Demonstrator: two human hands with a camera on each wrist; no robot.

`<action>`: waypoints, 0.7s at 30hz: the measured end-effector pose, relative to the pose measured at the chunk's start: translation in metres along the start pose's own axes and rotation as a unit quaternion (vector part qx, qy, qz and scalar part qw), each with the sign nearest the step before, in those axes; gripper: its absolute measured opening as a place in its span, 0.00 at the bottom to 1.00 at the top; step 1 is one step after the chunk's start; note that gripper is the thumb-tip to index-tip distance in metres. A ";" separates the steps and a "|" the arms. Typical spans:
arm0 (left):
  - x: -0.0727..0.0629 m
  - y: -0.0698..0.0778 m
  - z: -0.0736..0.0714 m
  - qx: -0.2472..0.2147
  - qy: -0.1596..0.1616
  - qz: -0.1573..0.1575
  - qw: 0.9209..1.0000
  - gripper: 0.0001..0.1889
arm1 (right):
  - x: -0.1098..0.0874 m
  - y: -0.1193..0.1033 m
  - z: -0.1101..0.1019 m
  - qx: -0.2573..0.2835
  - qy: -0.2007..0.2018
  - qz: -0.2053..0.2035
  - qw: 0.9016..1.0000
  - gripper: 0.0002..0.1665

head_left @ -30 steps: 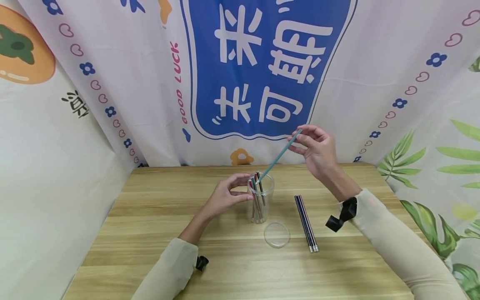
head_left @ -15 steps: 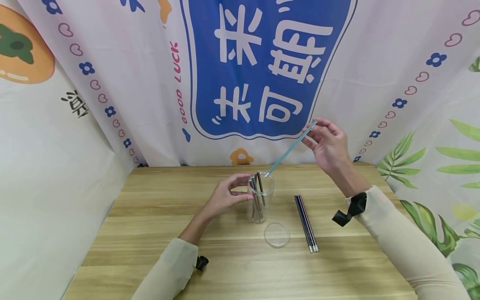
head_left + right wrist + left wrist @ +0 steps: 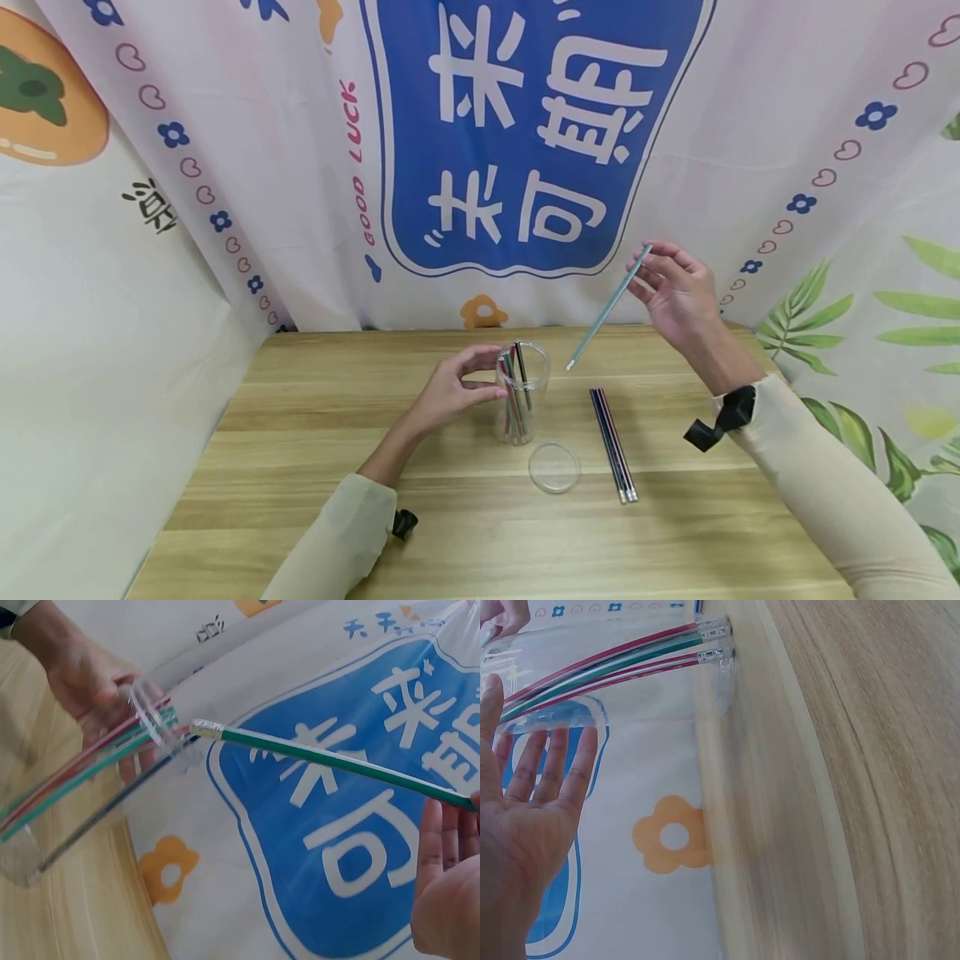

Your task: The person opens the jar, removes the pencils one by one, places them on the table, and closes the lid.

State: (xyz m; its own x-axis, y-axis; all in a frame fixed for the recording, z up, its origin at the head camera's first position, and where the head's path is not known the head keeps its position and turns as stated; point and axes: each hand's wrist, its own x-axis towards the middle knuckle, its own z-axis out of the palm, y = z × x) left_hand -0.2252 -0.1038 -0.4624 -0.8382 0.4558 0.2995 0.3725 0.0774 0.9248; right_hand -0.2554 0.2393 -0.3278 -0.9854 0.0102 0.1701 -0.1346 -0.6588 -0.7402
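Observation:
A clear jar (image 3: pixel 535 421) stands upright on the wooden table with several red, green and dark pencils (image 3: pixel 513 392) leaning inside. My left hand (image 3: pixel 459 385) steadies it near the rim, thumb on the near side and fingers behind. In the left wrist view, the eraser ends of the pencils (image 3: pixel 630 656) rest toward the jar's base. My right hand (image 3: pixel 682 293) pinches a green pencil (image 3: pixel 609 307) by its upper end, right of the jar. Its white eraser end points down-left, outside the rim. The right wrist view shows this pencil (image 3: pixel 330 757) stretching from the right fingers toward the jar.
A round clear lid (image 3: pixel 554 468) lies on the table (image 3: pixel 465 533) in front of the jar. Several dark pencils (image 3: pixel 613 446) lie side by side to the right of it. A printed curtain (image 3: pixel 675 208) hangs behind the table's far edge.
My right hand has moved right, drawing the green pencil's lower end out of the jar and past its rim. My left hand has stayed at the jar.

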 end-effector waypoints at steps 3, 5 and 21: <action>0.000 -0.001 -0.001 -0.003 0.001 0.001 1.000 0.32 | -0.001 -0.002 -0.007 -0.016 0.007 0.006 1.000 0.06; 0.000 -0.001 -0.001 -0.003 0.001 0.001 1.000 0.32 | -0.001 -0.003 -0.013 -0.024 0.010 0.012 1.000 0.06; 0.000 0.000 0.000 -0.002 0.001 0.003 1.000 0.31 | -0.009 0.003 -0.060 -0.153 0.028 0.065 0.986 0.09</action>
State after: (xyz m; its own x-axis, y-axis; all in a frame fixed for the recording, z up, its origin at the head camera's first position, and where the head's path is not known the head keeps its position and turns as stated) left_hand -0.2251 -0.1043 -0.4624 -0.8361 0.4552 0.3060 0.3764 0.0703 0.9238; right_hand -0.2532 0.2820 -0.3706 -0.9995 -0.0111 0.0309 -0.0239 -0.3997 -0.9163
